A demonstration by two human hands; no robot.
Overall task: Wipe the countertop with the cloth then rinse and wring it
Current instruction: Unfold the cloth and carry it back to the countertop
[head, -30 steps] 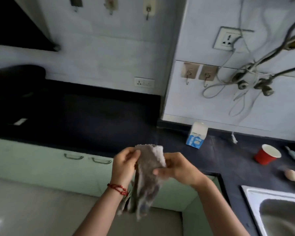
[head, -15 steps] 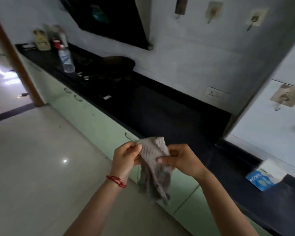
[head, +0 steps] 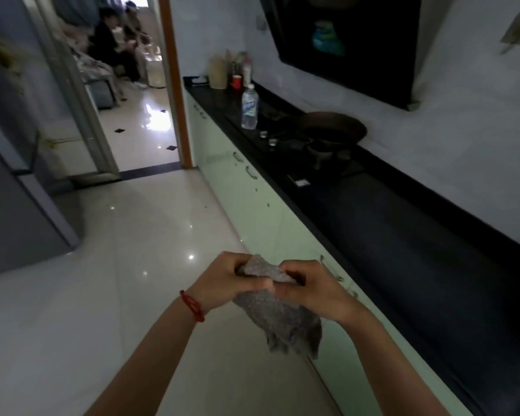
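Grey speckled cloth (head: 278,322), bunched and drooping, pinched between left hand (head: 222,283) and right hand (head: 309,291) fingers.

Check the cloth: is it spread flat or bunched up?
Bunched. The cloth is gathered between the left hand and right hand, its loose end hanging below.

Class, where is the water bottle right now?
In the head view, the water bottle stands upright on the black countertop, between the red cup and the wok.
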